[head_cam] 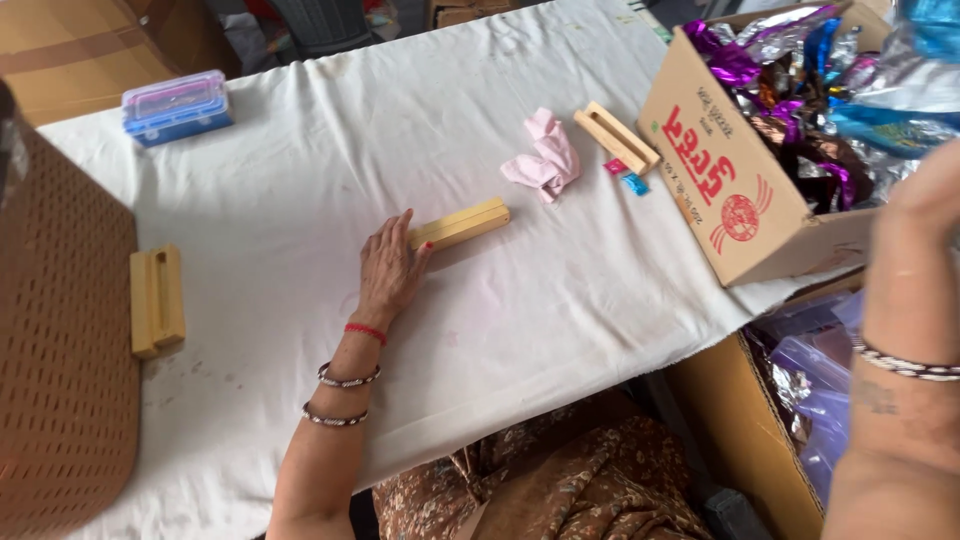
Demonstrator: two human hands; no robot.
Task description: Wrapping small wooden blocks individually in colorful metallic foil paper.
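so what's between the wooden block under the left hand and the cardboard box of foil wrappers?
Head view: a crumpled pink cloth, then a second wooden block with small pink and blue pieces beside it; otherwise bare white tablecloth.

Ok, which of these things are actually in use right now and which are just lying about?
In use:
- left hand, fingers resting on the wooden block
- right hand, raised by the cardboard box of shiny wrappers

Lying about:
- pink crumpled cloth
- slotted wooden block
- wooden block at the left edge
- blue plastic case
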